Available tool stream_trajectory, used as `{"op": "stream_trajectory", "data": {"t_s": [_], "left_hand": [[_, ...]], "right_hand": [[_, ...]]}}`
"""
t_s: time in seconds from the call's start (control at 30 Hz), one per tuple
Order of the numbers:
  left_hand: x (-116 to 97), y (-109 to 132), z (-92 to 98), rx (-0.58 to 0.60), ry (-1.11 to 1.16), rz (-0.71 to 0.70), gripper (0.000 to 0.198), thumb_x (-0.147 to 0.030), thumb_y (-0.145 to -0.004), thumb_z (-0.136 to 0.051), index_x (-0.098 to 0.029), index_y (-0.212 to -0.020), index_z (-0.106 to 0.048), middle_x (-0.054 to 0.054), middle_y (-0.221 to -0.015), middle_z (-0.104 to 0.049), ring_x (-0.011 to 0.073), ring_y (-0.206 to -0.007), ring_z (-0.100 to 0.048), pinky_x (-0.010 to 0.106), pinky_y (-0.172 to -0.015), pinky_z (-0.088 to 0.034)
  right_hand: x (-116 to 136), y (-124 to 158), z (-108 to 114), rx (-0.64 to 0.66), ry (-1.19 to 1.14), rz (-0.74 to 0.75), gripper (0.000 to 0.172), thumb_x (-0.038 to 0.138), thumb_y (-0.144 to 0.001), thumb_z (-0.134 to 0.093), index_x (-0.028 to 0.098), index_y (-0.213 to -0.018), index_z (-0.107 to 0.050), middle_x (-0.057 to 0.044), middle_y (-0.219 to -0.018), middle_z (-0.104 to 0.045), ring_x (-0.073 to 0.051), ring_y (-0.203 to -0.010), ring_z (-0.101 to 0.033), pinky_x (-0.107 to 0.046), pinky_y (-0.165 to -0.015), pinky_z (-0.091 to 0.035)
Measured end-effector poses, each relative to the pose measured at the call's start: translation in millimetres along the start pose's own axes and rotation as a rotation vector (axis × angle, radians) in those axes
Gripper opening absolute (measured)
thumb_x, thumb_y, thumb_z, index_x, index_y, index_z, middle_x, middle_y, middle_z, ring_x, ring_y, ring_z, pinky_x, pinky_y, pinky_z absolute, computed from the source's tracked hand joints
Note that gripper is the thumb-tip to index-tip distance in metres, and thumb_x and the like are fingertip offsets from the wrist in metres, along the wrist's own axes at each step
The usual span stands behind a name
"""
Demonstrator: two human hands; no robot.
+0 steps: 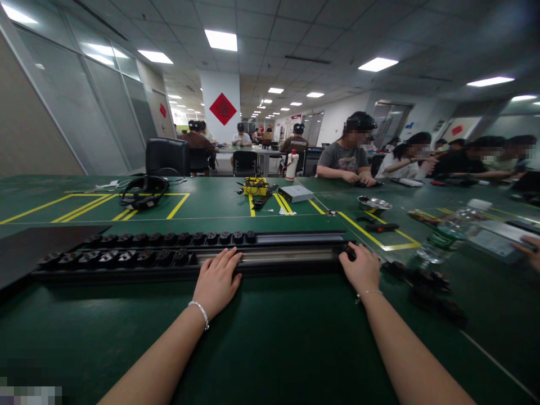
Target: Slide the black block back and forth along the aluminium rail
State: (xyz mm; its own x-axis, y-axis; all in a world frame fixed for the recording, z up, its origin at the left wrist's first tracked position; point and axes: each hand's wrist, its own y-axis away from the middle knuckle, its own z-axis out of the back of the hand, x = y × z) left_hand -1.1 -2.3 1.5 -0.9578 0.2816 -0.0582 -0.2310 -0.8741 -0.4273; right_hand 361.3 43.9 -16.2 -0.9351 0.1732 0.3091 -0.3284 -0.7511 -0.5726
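Observation:
A long black rail tray [295, 241] lies across the green table in front of me, with two rows. Several small black parts [139, 247] fill the left part of both rows. My left hand [217, 281] rests flat on the near rail, fingers stretched out beside the last part. My right hand [361, 269] is at the tray's right end, fingers curled over a small black part [349, 251] there. A thin bracelet sits on each wrist.
Loose black parts [426, 287] lie right of the tray by a plastic water bottle [447, 233]. Another person's hand [532, 250] is at the right edge. A headset [143, 194], yellow box [255, 185], metal bowl [373, 203] sit farther back. People work at far tables.

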Motion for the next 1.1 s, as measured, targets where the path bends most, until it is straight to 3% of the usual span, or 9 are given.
{"op": "stream_trajectory", "data": {"t_s": [0.6,0.8,1.1], "left_hand": [[1.2,0.5,-1.6,-0.013,-0.016,-0.015,0.042,-0.031,-0.081,-0.04,-0.028,-0.123,-0.044,0.001,-0.135,-0.042,0.0207,-0.124,-0.034,0.04,-0.095,-0.03],[2.2,0.8,-3.2,-0.012,-0.012,-0.016,0.042,-0.031,-0.081,-0.041,-0.028,-0.123,-0.044,0.001,-0.135,-0.042,0.021,-0.124,-0.035,0.039,-0.094,-0.031],[0.4,0.1,-0.9,-0.008,-0.005,0.0,0.042,-0.03,-0.08,-0.042,-0.028,-0.122,-0.046,0.002,-0.134,-0.043,0.0207,-0.123,-0.036,0.038,-0.095,-0.03]], "right_hand": [[1.6,-1.1,4.9,0.036,0.011,-0.045,0.049,0.037,-0.073,-0.04,0.009,-0.109,-0.059,-0.016,-0.114,-0.056,-0.025,-0.111,-0.046,-0.043,-0.098,-0.027],[4.0,-0.2,6.4,0.05,0.023,-0.1,0.048,0.039,-0.073,-0.04,0.013,-0.108,-0.059,-0.016,-0.112,-0.058,-0.025,-0.113,-0.044,-0.052,-0.099,-0.018],[5.6,0.1,6.1,0.053,0.014,-0.112,0.048,0.038,-0.073,-0.038,0.013,-0.109,-0.058,-0.015,-0.112,-0.057,-0.026,-0.11,-0.045,-0.051,-0.1,-0.015]]}}
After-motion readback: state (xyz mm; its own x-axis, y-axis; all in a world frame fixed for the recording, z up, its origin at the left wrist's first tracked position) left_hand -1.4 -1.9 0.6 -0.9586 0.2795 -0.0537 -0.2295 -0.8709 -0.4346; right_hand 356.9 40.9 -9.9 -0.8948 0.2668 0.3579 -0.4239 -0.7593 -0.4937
